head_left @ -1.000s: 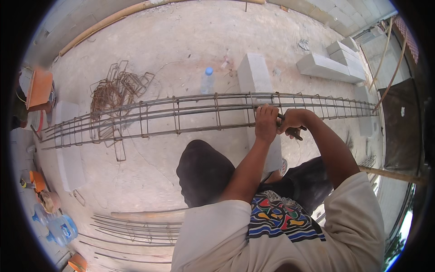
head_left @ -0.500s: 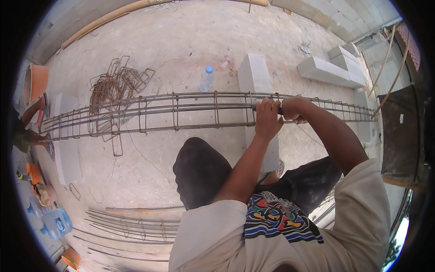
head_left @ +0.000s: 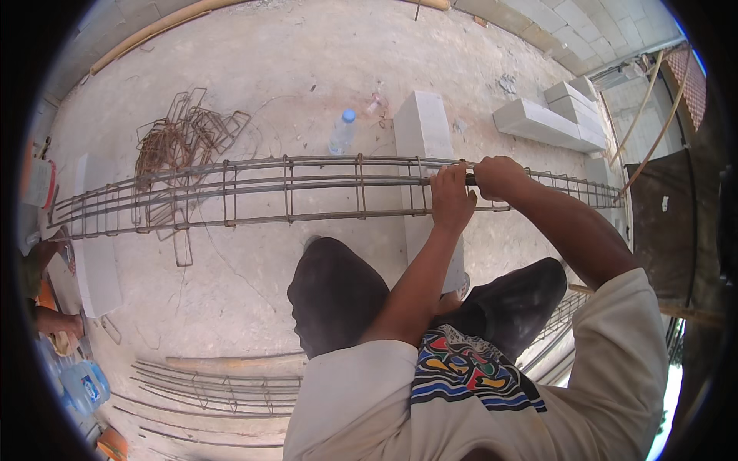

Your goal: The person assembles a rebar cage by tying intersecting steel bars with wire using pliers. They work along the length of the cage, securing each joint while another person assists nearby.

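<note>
A long rebar cage (head_left: 360,184) of steel bars and square stirrups spans the view from left to right. It rests across pale blocks, one of them a long block (head_left: 425,127) by my hands. My left hand (head_left: 452,198) is closed over the cage's bars, fingertips at the upper ones. Just to its right, my right hand (head_left: 501,179) is curled in a fist around a dark handle, which shows between the two hands. The rest of that tool is hidden, so its kind does not show.
Loose rusty stirrups (head_left: 181,134) lie beyond the cage, with a blue-capped water bottle (head_left: 343,138). Pale blocks (head_left: 538,123) stand at the right. Another block (head_left: 98,269) supports the cage's left end, near a co-worker's limb (head_left: 58,321). Steel bars (head_left: 215,392) lie at the lower left.
My right fist has turned and risen slightly beside my left hand, which stays on the cage. The view has shifted a little. At the left edge, the co-worker has moved.
</note>
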Tool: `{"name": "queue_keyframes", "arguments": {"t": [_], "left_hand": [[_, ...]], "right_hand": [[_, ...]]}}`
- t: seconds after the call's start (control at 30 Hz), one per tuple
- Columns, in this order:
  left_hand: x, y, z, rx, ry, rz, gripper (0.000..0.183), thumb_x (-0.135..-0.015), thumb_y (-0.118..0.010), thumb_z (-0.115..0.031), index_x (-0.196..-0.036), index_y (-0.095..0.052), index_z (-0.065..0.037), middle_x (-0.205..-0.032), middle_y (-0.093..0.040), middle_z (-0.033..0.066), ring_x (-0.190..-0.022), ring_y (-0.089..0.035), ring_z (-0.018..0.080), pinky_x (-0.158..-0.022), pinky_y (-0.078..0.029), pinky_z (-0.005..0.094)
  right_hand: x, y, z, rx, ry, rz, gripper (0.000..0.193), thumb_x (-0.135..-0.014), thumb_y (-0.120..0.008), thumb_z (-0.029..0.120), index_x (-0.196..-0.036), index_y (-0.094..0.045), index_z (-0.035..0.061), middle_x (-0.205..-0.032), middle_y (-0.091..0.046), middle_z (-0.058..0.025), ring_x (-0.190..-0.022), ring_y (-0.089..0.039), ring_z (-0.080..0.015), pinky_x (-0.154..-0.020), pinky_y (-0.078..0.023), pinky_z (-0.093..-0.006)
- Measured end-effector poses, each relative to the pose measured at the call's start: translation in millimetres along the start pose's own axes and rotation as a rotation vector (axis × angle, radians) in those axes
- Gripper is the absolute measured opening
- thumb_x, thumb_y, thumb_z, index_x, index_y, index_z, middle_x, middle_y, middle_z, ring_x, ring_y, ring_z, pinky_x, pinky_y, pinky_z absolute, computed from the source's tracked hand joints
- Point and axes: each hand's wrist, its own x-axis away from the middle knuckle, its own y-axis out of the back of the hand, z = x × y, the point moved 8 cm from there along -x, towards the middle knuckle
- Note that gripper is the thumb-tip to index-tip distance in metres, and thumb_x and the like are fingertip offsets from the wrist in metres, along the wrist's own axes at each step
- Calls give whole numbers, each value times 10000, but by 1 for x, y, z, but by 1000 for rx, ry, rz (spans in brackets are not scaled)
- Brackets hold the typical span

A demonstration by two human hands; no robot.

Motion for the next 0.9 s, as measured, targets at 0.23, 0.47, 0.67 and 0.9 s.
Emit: {"name": "queue_keyframes", "arguments": {"t": [0.23, 0.47, 0.67, 0.9], "left_hand": [[0, -27, 17, -56, 47, 135, 307, -741, -667, -69, -1019, -537, -64, -892, -570, 111, -920, -575, 300, -943, -397, 525], [-29, -37, 26, 31, 164, 364, 409, -706, -716, -88, -1072, -533, -73, -962, -565, 110, -1002, -553, 301, -978, -379, 526], [4, -7, -15, -60, 13, 42, 523, -659, -794, -148, -1097, -515, -81, -1012, -548, 102, -1068, -523, 303, -1030, -330, 545], [-22, -27, 9, -58, 60, 241, 256, -699, -689, -59, -904, -535, -75, -823, -587, 107, -847, -575, 324, -836, -387, 465]], "right_hand": [[16, 12, 10, -336, -190, 523, 189, -803, -649, 152, -908, -637, -4, -787, -632, -155, -664, -652, -263, -582, -547, -403], [21, 27, 21, 428, 69, -376, 116, -799, -603, 163, -879, -643, 89, -738, -587, -83, -691, -620, -221, -682, -490, -374], [8, -4, -15, -261, -163, 436, 362, -766, -696, 278, -946, -654, -34, -817, -672, -171, -713, -688, -257, -622, -567, -396], [35, 39, 19, 326, 71, -440, 300, -743, -706, 217, -978, -610, 57, -801, -615, -68, -826, -631, -257, -791, -485, -423]]}}
